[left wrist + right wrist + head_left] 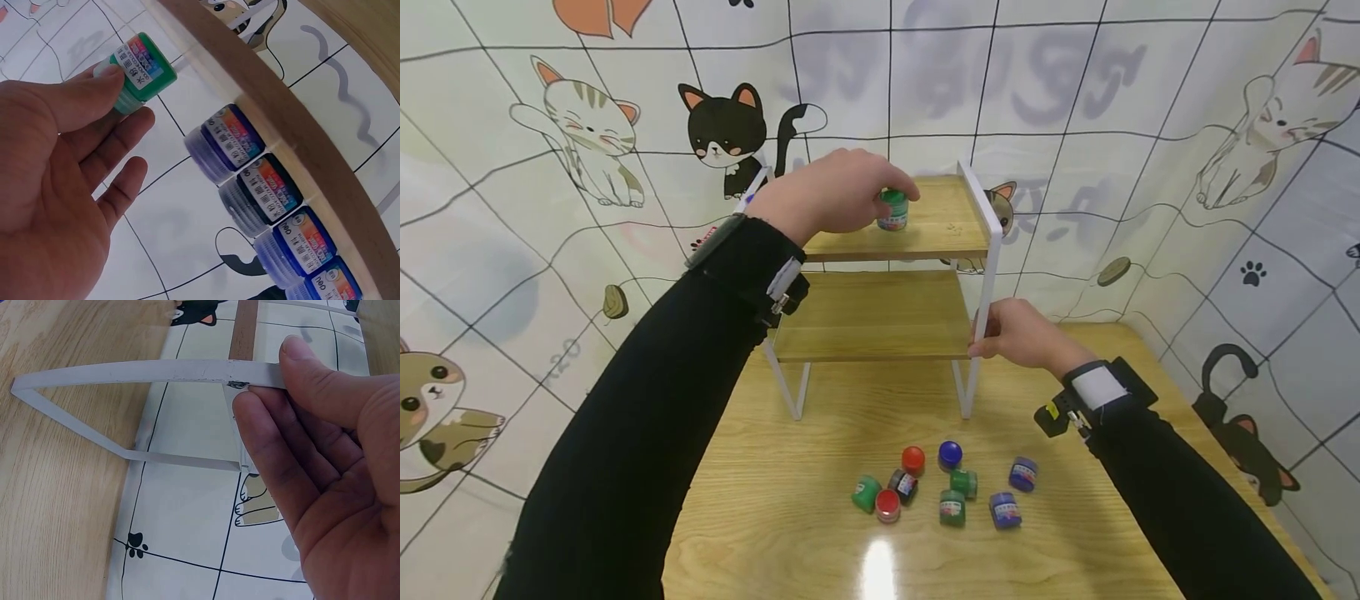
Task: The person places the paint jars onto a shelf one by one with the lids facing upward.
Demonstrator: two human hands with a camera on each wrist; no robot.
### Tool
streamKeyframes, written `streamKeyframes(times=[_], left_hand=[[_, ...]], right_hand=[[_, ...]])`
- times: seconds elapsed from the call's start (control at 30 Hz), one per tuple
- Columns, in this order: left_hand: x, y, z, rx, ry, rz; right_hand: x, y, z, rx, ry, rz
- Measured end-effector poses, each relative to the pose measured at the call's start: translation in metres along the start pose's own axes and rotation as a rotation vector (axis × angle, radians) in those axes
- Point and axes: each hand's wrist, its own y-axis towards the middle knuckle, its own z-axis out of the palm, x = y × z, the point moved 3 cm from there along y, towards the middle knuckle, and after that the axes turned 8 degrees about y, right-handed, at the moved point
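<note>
My left hand (842, 190) pinches a small green paint jar (145, 69) between thumb and fingers, over the top board of a two-tier wooden shelf (880, 317) with a white metal frame. In the left wrist view, a row of paint jars lines the board's edge: a purple jar (226, 140), a dark jar (262, 190) and blue jars (306, 240). My forearm and hand hide most of that row in the head view. My right hand (1018, 335) grips the white frame (156, 372) at the shelf's right side, near the lower board, thumb on one face and fingers behind.
Several loose paint jars lie on the wooden table (760, 517) in front of the shelf, among them a red jar (913, 460), a blue jar (950, 454) and a green jar (952, 507). A cat-print cloth (880, 75) hangs behind the shelf.
</note>
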Motion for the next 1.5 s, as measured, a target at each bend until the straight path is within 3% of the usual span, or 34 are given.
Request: streamKeyframes(times=[0.23, 0.63, 1.03, 1.3, 1.5], left_hand=[[0.009, 0.006, 0.004, 0.012, 0.009, -0.066], [0.021, 0.013, 0.012, -0.027, 0.057, -0.076], [0.025, 0.014, 0.016, -0.012, 0.039, -0.099], [0.024, 0.015, 0.017, -0.053, 0.037, -0.080], [0.022, 0.013, 0.012, -0.095, 0.021, -0.024]], right_hand=[[0.002, 0.000, 0.002, 0.011, 0.017, 0.016], [0.003, -0.002, 0.002, 0.007, 0.005, -0.004], [0.003, -0.002, 0.002, 0.004, 0.008, -0.013], [0.002, -0.001, 0.002, 0.006, 0.003, -0.005], [0.000, 0.000, 0.001, 0.000, -0.003, -0.009]])
